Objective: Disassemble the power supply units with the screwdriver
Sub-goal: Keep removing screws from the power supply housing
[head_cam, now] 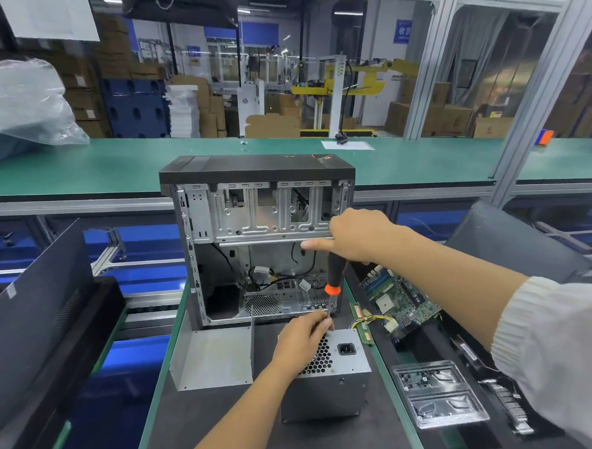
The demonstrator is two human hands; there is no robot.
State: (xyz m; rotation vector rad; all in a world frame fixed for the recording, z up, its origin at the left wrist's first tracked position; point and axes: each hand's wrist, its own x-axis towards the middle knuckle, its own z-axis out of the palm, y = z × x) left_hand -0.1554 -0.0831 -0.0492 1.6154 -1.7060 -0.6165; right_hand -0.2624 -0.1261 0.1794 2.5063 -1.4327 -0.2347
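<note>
A person worked a screwdriver into the top rear edge of a power supply that was already out of its computer case.

The supply [328, 373], a grey metal box, stood on the dark mat just in front of the open, mostly gutted case [252, 242], touching nothing but the mat. The right hand [359, 238] gripped the screwdriver [333, 281] by its black-and-orange handle, blade pointing down at the supply's top edge. The left hand [302, 341] rested on the supply, fingers pinching the blade near its tip. A loose metal panel [212, 357] stood left of the supply and a motherboard [400, 302] lay to its right. The supply's cover looked still on, so opening it seemed barely begun.
</note>
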